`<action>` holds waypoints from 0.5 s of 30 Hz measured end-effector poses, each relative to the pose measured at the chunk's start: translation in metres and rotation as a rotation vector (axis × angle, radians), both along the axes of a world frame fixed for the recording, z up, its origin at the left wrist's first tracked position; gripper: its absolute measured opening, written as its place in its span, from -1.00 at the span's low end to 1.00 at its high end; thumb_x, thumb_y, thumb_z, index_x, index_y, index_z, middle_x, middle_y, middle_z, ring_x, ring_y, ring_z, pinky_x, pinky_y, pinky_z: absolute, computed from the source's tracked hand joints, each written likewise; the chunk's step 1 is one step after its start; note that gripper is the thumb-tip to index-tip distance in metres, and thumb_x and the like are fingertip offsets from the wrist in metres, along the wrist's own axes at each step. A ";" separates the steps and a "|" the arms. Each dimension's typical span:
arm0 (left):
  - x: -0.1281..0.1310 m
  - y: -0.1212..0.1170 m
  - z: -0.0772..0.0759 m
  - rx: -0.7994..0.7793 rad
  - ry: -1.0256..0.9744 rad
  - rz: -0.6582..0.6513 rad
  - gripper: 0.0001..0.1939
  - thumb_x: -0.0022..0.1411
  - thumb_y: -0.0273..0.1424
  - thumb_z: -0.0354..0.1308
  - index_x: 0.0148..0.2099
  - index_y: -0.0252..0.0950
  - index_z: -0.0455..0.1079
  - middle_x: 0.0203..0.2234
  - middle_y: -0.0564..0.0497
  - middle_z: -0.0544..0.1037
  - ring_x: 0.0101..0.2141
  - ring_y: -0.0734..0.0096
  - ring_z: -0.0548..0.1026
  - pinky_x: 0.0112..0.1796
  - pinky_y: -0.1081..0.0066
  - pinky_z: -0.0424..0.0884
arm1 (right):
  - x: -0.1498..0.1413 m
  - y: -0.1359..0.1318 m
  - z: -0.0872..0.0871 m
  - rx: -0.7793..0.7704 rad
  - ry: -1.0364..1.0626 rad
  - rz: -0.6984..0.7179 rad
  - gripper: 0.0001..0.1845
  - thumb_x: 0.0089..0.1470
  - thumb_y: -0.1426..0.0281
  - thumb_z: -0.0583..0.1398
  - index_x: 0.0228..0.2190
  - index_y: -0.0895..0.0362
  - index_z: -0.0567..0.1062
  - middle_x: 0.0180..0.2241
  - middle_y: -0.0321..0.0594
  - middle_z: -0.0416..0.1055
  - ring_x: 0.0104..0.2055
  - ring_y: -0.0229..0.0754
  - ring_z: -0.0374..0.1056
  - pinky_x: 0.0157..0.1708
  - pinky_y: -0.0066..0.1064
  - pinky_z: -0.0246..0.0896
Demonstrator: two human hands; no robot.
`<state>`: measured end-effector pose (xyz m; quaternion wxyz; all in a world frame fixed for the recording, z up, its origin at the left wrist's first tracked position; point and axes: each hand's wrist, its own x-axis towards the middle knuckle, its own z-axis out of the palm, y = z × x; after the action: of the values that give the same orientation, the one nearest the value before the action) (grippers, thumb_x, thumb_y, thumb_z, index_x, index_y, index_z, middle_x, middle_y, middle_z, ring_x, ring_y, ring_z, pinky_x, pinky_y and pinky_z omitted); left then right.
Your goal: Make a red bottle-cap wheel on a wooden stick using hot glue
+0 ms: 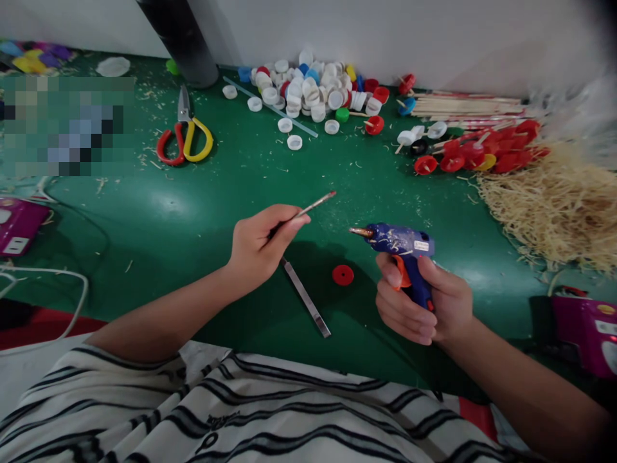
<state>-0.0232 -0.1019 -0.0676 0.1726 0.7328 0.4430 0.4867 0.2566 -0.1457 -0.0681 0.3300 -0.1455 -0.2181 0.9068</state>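
My left hand (263, 247) is closed around a thin stick (318, 202) with a reddish tip, which points up and to the right. In my right hand (424, 302) is a blue hot glue gun (398, 239), its metal nozzle aimed left toward the stick but apart from it. A finger lies on the orange trigger (402, 272). Between the hands, a red disc (342, 275) with a small hole in its centre lies flat on the table. A flat metal strip (306, 298) rests beside it, its upper end near my left hand.
Bottle caps (308, 90) are heaped at the back by a dark cylinder (186, 45). Scissors (185, 132) lie left of them. At the right are thin sticks (467, 106), red caps on sticks (501, 148), shredded straw (559, 199) and a purple box (588, 334). Cables (81, 276) run at the left.
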 end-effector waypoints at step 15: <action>-0.001 -0.002 0.000 0.233 0.219 -0.144 -0.82 0.48 -0.37 0.16 -0.13 -0.28 0.59 -0.46 0.07 0.69 -0.53 0.58 0.53 -0.41 0.54 0.43 | 0.002 0.004 -0.001 -0.047 0.116 0.063 -0.67 0.47 0.12 0.05 -0.14 0.09 0.45 -0.65 -0.53 0.16 -0.76 -0.42 -0.13 -0.75 -0.67 0.11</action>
<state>-0.0241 -0.1041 -0.0678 0.0718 0.8264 0.3462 0.4383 0.2585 -0.1416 -0.0696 0.3098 -0.0931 -0.1819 0.9286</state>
